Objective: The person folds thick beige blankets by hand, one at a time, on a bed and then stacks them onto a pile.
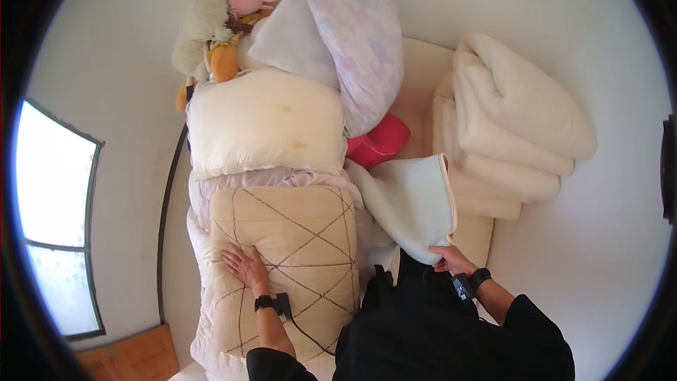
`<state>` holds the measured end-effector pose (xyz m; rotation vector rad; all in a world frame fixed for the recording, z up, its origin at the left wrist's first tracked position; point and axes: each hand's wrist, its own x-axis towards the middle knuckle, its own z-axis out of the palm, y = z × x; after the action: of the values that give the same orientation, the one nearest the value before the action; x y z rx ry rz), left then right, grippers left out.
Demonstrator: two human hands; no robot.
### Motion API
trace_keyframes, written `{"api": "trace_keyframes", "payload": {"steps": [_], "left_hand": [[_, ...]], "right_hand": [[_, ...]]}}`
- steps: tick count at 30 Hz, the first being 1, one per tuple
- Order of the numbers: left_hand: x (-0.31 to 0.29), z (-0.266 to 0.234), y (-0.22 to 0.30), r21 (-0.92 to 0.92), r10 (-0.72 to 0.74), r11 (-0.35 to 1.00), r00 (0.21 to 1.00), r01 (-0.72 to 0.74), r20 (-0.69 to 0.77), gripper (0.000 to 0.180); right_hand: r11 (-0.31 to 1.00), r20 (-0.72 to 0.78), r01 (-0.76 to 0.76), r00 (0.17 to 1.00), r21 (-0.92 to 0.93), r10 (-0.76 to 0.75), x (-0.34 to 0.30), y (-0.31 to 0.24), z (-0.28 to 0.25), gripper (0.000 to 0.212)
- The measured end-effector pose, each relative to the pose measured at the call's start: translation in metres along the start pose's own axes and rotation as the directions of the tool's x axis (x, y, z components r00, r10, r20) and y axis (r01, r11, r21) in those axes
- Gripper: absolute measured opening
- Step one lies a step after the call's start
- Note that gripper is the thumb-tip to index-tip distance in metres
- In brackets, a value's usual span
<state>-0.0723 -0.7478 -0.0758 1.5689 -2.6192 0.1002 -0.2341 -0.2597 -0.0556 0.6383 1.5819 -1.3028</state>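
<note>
Left hand (pixel 247 270) resting flat — right hand (pixel 455 261) gripping
Left fingers are lying loosely spread on a line-patterned quilt (pixel 303 219); right fingers are pinching the lower edge of a pale blue blanket (pixel 409 194) — it is lying between that quilt and a folded comforter (pixel 515 99).

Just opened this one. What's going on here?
A person's right hand grips the lower corner of a pale blue cloth, while the left hand rests spread on a cream padded piece with crossing dark lines. A cream pillow lies beyond that piece, and a thick cream quilt sits folded to the right.
</note>
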Motion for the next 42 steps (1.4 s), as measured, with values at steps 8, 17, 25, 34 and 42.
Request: {"api": "trace_keyframes", "payload": {"steps": [8,17,25,34,42], "left_hand": [[-0.002,-0.005,0.0,-0.061,0.005,0.998,1.0,-0.004,0.017,0.068],[-0.003,0.001,0.005,-0.062,0.029,0.998,0.998,-0.033,-0.056,0.068],[0.001,0.002,-0.006,-0.048,-0.011,0.999,0.993,0.006,-0.114,0.07],[-0.006,-0.007,-0.006,-0.161,0.04,0.985,0.993,-0.057,-0.107,0.069],[-0.021,-0.062,-0.024,-0.2,0.116,0.972,0.992,-0.124,-0.053,0.071]], "right_hand": [[0.976,0.039,0.18,0.984,-0.124,-0.176,-0.007,-0.046,0.012,0.037],[0.96,0.035,0.18,0.984,-0.212,-0.177,-0.011,-0.056,0.008,0.041],[0.004,0.04,0.049,0.852,-0.999,-0.522,0.012,-0.143,-0.048,0.065],[0.196,0.513,0.621,0.756,-0.759,-0.407,0.035,-0.135,0.133,0.034],[0.126,0.748,0.825,0.556,-0.552,-0.364,0.021,-0.075,0.348,0.045]]}}
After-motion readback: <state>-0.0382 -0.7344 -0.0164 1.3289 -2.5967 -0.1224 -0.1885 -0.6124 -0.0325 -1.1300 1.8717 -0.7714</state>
